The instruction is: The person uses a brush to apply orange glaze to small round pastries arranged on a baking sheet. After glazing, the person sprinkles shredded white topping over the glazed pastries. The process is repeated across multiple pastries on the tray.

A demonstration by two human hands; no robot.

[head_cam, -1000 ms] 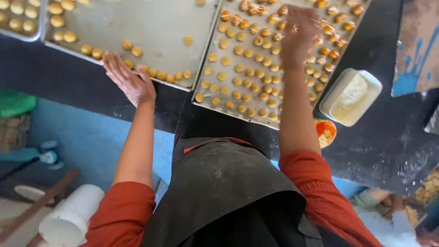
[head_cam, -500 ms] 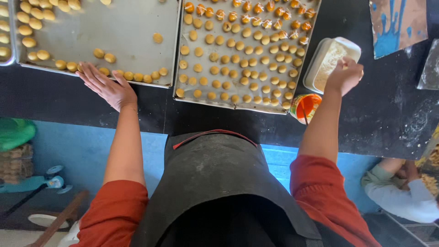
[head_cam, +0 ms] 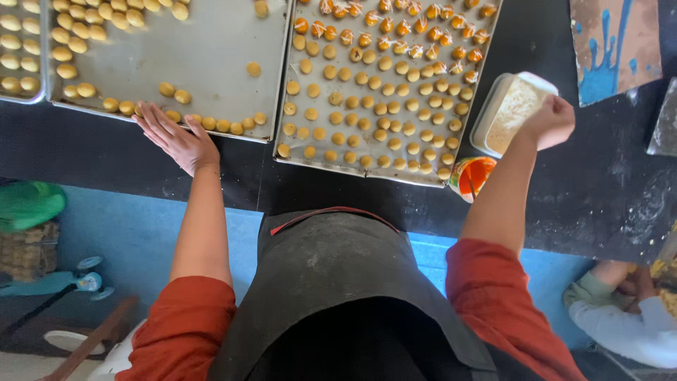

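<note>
The trays [head_cam: 211, 53] are dull, scuffed metal. The counter [head_cam: 585, 190] is matt black, dusted with pale powder. The tub [head_cam: 486, 120] looks like translucent plastic, its filling [head_cam: 513, 109] coarse and crumbly. The balls [head_cam: 356, 102] are smooth, some glazed and shiny. The apron [head_cam: 338, 289] is matt dark cloth.

The left hand [head_cam: 176, 137] lies flat, fingers spread, arm outstretched; the right hand [head_cam: 551, 121] is curled closed, forearm raised.

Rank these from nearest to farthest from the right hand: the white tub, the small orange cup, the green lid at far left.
1. White tub, touching the right hand.
2. Small orange cup, just below the tub.
3. Green lid, far left.
</note>
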